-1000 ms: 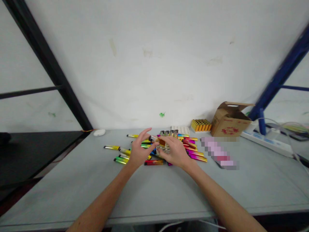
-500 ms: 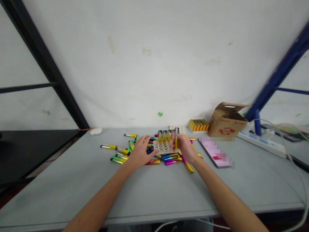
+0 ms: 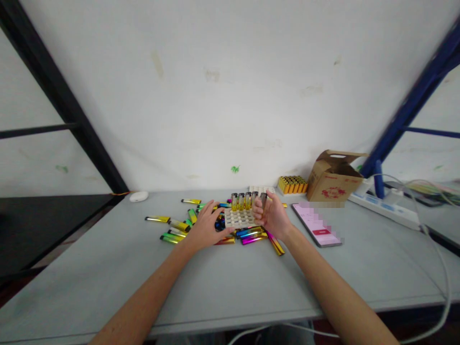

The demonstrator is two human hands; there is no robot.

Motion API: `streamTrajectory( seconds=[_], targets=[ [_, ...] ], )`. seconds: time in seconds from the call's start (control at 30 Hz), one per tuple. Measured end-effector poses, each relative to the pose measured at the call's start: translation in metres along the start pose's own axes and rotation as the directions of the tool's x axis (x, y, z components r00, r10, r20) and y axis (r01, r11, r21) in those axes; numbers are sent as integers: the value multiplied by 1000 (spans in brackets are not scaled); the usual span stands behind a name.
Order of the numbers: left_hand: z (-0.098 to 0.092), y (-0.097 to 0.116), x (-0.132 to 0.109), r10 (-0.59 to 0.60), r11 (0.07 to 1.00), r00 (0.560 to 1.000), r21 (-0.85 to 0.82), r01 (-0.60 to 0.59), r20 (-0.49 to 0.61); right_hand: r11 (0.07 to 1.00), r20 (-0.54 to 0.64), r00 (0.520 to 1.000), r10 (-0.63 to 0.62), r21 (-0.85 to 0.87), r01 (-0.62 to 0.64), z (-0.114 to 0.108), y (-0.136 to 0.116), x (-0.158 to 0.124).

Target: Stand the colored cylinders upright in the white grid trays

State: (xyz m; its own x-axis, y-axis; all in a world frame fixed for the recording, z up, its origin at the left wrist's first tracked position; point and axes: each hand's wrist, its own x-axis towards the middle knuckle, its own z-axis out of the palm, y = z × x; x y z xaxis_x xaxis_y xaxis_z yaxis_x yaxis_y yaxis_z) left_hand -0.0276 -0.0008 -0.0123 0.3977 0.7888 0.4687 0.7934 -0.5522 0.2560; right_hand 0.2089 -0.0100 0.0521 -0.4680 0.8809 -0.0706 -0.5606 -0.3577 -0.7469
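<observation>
A white tray with rows of slots (image 3: 238,219) sits over a loose pile of shiny lighters. Several yellow lighters (image 3: 241,201) stand upright in its back row. My left hand (image 3: 206,224) grips the tray's left side, thumb at the front corner and fingers toward the back. My right hand (image 3: 275,218) is closed round a lighter (image 3: 263,197), held upright at the right end of that row; its lower part is hidden by my fingers. Blue and purple lighters (image 3: 251,235) lie in front of the tray. More yellow and green ones (image 3: 178,225) are scattered left of my left hand.
Behind, by the wall, are another white tray (image 3: 259,189) and a filled block of yellow lighters (image 3: 293,185). An open cardboard box (image 3: 332,184), a phone (image 3: 316,225) and a power strip (image 3: 386,211) are on the right. A white oval object (image 3: 138,196) lies at the back left.
My right hand has turned, and the lighter in it now sits lower, closer to the row in the tray. My left hand stays at the tray. The whole view has shifted slightly.
</observation>
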Motion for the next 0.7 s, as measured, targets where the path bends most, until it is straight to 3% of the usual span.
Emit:
streamTrajectory(
  seconds=[0.7],
  targets=[
    [2,0,0,14,1000,999,5,-14,-29,994,-87,995,58,-91,-66,6,12,4]
  ],
)
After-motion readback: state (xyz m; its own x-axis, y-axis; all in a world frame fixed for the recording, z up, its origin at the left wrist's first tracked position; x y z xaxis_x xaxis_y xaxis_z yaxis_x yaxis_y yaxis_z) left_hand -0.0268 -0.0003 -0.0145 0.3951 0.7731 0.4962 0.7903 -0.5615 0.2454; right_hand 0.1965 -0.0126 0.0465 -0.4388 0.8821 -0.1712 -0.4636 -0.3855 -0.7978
